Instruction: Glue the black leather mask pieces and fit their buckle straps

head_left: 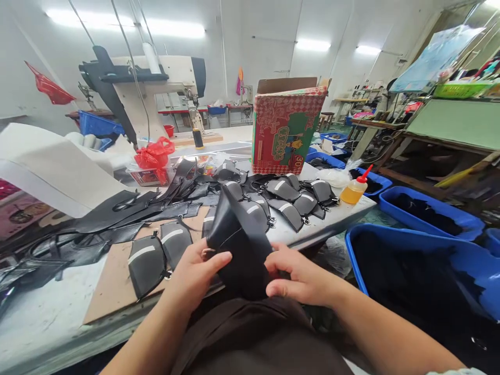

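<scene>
Between my hands, just above my lap at the table's front edge, is a folded black leather-like piece (238, 239) with a smooth sheen and a seam line. My left hand (201, 265) pinches its left side, thumb lying on top. Fingers of my right hand (295, 273) are closed on its right edge. On the table behind it lie several dark grey moulded cups (281, 190) with pale strips and small metal rings. Two more such cups (146, 263) rest on a brown board (107, 289) to the left of my left hand.
Black strap pieces (128, 208) spread over the table's left. A red patterned carton (287, 130) stands at the back, with a sewing machine (156, 78) behind to the left. At the right corner stands a yellow-liquid bottle (353, 191). Blue tubs (353, 260) of dark material sit right.
</scene>
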The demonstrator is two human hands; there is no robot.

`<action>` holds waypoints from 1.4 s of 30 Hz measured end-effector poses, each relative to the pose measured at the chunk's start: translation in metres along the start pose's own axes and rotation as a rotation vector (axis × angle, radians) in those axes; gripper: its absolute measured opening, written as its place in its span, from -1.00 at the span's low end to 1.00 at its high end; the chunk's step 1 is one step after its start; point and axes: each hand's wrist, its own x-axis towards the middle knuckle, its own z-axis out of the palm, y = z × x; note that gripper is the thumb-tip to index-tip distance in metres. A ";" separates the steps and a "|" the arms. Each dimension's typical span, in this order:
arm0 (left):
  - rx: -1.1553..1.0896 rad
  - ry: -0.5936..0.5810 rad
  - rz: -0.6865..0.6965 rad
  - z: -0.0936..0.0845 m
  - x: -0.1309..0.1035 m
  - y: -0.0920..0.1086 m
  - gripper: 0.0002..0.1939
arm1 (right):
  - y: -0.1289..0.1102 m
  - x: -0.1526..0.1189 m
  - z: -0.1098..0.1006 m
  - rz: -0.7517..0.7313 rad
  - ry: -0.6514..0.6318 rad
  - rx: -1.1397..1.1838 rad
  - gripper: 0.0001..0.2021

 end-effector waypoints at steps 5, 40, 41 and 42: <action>-0.125 -0.041 -0.136 0.016 0.016 -0.005 -0.57 | 0.015 -0.003 0.024 0.203 0.281 0.712 -0.64; 0.651 -0.234 0.239 0.054 0.014 0.024 -0.78 | -0.005 -0.004 0.033 0.210 0.620 1.037 -0.75; 0.671 -0.227 0.259 0.055 0.015 0.025 -0.78 | -0.006 -0.003 0.033 0.221 0.604 1.038 -0.72; 0.690 -0.215 0.280 0.056 0.015 0.026 -0.79 | -0.006 -0.002 0.034 0.232 0.583 1.036 -0.70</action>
